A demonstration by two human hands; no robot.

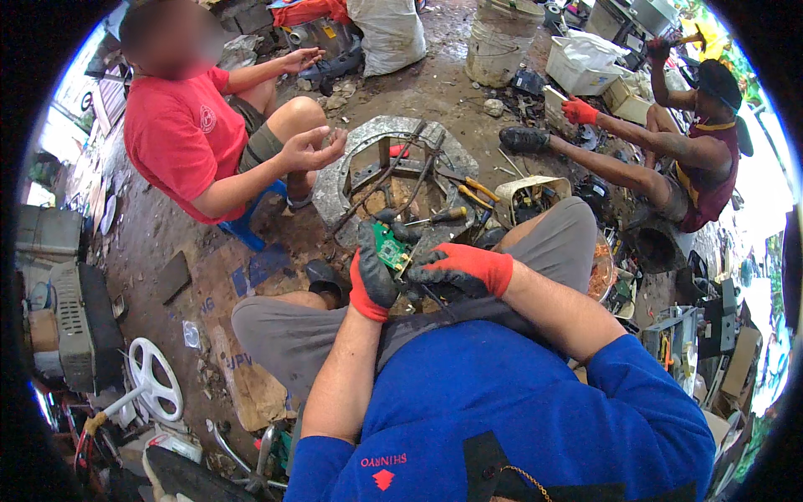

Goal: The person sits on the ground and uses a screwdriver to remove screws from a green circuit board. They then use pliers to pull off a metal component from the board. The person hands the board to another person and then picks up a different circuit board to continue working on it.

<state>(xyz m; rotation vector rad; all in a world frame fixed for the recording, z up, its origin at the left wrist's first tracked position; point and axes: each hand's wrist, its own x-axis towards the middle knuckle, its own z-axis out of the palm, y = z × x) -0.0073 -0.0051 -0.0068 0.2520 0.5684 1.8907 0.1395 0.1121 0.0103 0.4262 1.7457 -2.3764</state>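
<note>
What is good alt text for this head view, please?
The left hand gloved in red and black holds a flat green circuit board; the right hand, gloved alike, is beside it. Ahead are a grey octagonal frame, a seated person in red and another in maroon.

Green circuit board (pixel 390 248) (components attached), tilted, in left hand (pixel 374 280)

A damp brown dirt floor (pixel 443 88), littered with rubble (pixel 339 96), carries a flattened cardboard sheet (pixel 255 393) at left and a blue plastic stool (pixel 242 236). Behind stand a white woven sack (pixel 389 38) and a grimy bucket (pixel 500 50). Glaring daylight (pixel 768 188) whitens both sides, with green foliage (pixel 743 46) at upper right.
</note>
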